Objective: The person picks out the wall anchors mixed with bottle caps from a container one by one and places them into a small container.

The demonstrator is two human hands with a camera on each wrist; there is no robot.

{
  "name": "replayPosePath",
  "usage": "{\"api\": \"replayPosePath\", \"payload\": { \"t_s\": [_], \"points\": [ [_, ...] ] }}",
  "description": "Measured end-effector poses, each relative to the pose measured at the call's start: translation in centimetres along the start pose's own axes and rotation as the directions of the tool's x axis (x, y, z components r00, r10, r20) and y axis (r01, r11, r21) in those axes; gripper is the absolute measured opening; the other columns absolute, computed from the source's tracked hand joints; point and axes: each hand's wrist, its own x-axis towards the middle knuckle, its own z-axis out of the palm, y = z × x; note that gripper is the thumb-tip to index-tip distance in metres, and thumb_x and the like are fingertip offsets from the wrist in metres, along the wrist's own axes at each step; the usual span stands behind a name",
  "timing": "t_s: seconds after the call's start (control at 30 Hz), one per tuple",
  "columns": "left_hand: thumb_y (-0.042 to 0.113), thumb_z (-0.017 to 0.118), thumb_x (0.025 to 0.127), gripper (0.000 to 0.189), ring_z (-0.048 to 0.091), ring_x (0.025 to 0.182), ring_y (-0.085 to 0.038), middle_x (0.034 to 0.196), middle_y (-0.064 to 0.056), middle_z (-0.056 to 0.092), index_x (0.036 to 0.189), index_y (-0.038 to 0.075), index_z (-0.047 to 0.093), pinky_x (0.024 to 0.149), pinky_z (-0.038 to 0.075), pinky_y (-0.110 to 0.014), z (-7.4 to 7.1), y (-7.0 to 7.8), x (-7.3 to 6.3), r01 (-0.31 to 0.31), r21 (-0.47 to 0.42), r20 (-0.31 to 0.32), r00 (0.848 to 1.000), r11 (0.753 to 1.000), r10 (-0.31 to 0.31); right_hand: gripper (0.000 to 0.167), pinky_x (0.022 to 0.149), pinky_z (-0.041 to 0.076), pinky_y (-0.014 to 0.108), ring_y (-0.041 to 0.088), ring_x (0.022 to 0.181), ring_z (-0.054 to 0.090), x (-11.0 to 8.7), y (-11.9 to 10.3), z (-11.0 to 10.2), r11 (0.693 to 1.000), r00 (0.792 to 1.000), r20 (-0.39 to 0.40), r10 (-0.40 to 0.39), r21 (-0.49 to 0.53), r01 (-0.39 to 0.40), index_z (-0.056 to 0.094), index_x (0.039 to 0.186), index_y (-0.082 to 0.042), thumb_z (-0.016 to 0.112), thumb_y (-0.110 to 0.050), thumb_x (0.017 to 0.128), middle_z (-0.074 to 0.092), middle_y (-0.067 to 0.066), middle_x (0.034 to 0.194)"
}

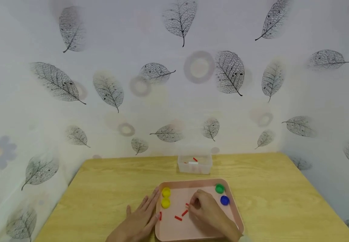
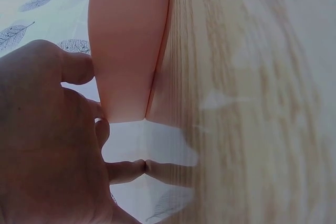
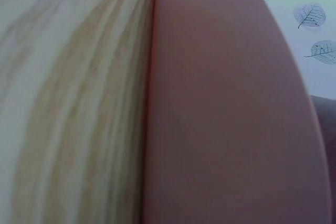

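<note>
A pink tray lies on the table. My left hand rests against its left side, fingers mostly straight; in the left wrist view that hand touches the tray's outer wall. Over the middle of the tray, my right hand has its fingers curled, pinching a small red stick at the fingertips. Two more red sticks, one and another, lie just left of it. A further red piece is by my left thumb. The right wrist view mostly shows the tray wall.
Two yellow round caps sit at the tray's left side. A green cap and a blue cap are at its right. Behind the tray, a translucent box holds red and white pieces. The wood-grain table meets a leaf-patterned wall.
</note>
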Motion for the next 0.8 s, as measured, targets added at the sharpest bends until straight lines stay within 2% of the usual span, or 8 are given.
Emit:
{"api": "replayPosePath", "payload": {
  "t_s": [0.13,0.23,0.33,0.37,0.57,0.63,0.8],
  "points": [
    [0.054,0.031,0.109,0.068,0.029,0.151,-0.039,0.172,0.007,0.006,0.167,0.026,0.009,0.091,0.007,-0.094,0.0,-0.1,-0.1,0.006,-0.002,-0.005,1.0,1.0,-0.006,0.013,0.066,0.051,0.022,0.003,0.073,0.052,0.4,-0.4,-0.5,1.0,1.0,0.009,-0.004,0.016,0.004,0.066,0.083,-0.012,0.077,-0.005,0.086,0.058,-0.007,0.081],
    [0.055,0.03,0.109,0.068,0.029,0.151,-0.039,0.172,0.008,0.006,0.167,0.027,0.009,0.091,0.007,-0.094,0.0,-0.1,-0.1,0.008,-0.002,-0.004,1.0,1.0,-0.008,0.013,0.066,0.052,0.022,0.002,0.073,0.053,0.9,-0.6,-1.3,0.999,0.999,-0.019,-0.028,0.019,0.029,0.067,0.082,-0.013,0.075,-0.004,0.087,0.06,-0.009,0.079],
    [0.055,0.03,0.109,0.068,0.029,0.151,-0.039,0.172,0.008,0.006,0.167,0.027,0.009,0.091,0.006,-0.094,0.0,-0.1,-0.1,0.003,-0.003,-0.003,1.0,1.0,-0.003,0.015,0.065,0.051,0.023,0.002,0.073,0.054,1.4,-0.6,-2.6,0.996,0.994,-0.076,-0.085,0.01,0.086,0.069,0.082,-0.015,0.076,-0.003,0.087,0.062,-0.01,0.079],
    [0.055,0.03,0.109,0.068,0.029,0.151,-0.039,0.172,0.008,0.006,0.167,0.027,0.009,0.091,0.006,-0.094,0.0,-0.1,-0.1,-0.001,-0.002,-0.003,1.0,1.0,0.001,0.015,0.064,0.05,0.022,0.001,0.071,0.053,1.6,-0.6,-3.1,0.995,0.989,-0.105,-0.1,-0.029,0.097,0.069,0.082,-0.016,0.077,-0.005,0.087,0.061,-0.011,0.078],
    [0.053,0.03,0.11,0.067,0.029,0.15,-0.041,0.172,0.007,0.007,0.167,0.026,0.01,0.09,0.007,-0.094,0.0,-0.3,-0.1,-0.02,-0.002,-0.019,1.0,1.0,0.02,0.016,0.063,0.05,0.025,0.008,0.072,0.056,3.5,-0.5,-5.9,0.986,0.967,-0.206,-0.149,-0.102,0.131,0.067,0.082,-0.016,0.079,-0.004,0.084,0.06,-0.008,0.08],
    [0.053,0.031,0.11,0.067,0.029,0.15,-0.041,0.172,0.007,0.007,0.167,0.026,0.01,0.091,0.007,-0.094,-0.1,-0.2,-0.1,-0.022,-0.003,-0.023,0.999,1.0,0.022,0.017,0.065,0.051,0.026,0.012,0.073,0.056,4.4,-0.3,-6.7,0.986,0.966,-0.202,-0.161,-0.072,0.15,0.066,0.083,-0.013,0.078,0.0,0.085,0.06,-0.006,0.081],
    [0.052,0.03,0.11,0.066,0.028,0.15,-0.041,0.172,0.007,0.007,0.167,0.025,0.01,0.091,0.007,-0.094,-0.1,-0.2,-0.2,-0.024,-0.009,-0.022,0.999,1.0,0.024,0.013,0.067,0.05,0.027,0.014,0.074,0.055,6.4,0.0,-8.4,0.987,0.967,-0.205,-0.15,-0.093,0.133,0.068,0.087,-0.01,0.077,-0.002,0.089,0.06,-0.005,0.083]
  ]
}}
